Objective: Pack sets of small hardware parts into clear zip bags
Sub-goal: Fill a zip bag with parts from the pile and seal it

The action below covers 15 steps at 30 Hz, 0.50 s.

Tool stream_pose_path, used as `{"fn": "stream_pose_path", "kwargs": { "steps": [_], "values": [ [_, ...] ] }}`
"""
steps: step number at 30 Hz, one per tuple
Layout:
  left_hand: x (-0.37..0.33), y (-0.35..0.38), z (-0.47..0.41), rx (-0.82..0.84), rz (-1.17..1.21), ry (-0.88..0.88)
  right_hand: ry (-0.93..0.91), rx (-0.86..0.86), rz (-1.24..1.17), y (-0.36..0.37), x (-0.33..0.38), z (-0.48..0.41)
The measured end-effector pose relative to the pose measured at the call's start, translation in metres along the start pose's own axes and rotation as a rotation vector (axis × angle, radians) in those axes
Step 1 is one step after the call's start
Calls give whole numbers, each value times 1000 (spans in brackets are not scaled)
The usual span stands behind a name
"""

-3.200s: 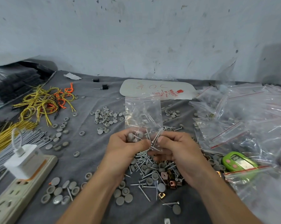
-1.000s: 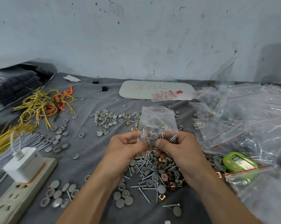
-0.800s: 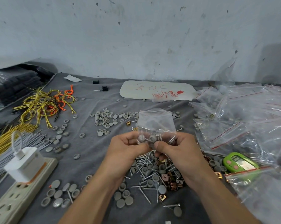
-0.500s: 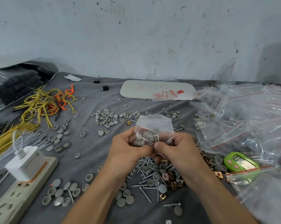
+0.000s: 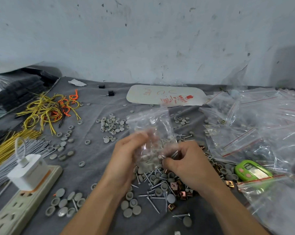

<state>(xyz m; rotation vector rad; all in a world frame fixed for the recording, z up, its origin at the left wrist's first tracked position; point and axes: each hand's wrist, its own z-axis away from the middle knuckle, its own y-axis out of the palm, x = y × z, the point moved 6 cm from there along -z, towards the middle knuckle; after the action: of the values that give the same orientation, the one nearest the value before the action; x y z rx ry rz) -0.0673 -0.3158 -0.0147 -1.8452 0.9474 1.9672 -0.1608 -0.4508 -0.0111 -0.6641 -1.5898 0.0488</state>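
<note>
The left hand [image 5: 124,160] has its fingers curled round the left side of a clear bag [image 5: 149,122], and the right hand [image 5: 190,165] pinches the bag's lower right part between thumb and fingertips. Both hands are blurred, so the exact finger placement is hard to read. The bag is held up between the two hands, just above the cloth [image 5: 95,160]. Its top stands free and crumpled, and its bottom is weighed down with small grey parts. I cannot tell whether its zip is closed.

In the head view, the only one, a loose pile of nails [image 5: 151,187], grey caps [image 5: 132,209] and copper clips [image 5: 181,194] lies right under the hands. More caps are scattered further back and to the left. To the right is a heap of bags [image 5: 262,129] with red zip lines, some seeming to hold parts, and a green timer [image 5: 252,171] sits partly under one. Yellow wires [image 5: 46,111] and a power strip [image 5: 24,202] sit on the left.

This set looks loaded or nearly so, with the sealing probably yet to do. So many parts lie loose that the packing seems far from finished
</note>
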Motion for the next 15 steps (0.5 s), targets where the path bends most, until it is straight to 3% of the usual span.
{"fn": "stream_pose_path", "kwargs": {
  "steps": [4,9,12,15],
  "values": [
    [-6,-14,-4,-126,248,20,-18,-51,72,2,2,1],
    [-33,-38,2,-366,246,287,-39,-282,32,-15,3,2],
    [-52,-50,12,-496,-118,486,-17,-227,-126,-11,6,2],
    [-38,-30,16,-519,-736,483,60,-122,-267,1,6,3]
  ]
}}
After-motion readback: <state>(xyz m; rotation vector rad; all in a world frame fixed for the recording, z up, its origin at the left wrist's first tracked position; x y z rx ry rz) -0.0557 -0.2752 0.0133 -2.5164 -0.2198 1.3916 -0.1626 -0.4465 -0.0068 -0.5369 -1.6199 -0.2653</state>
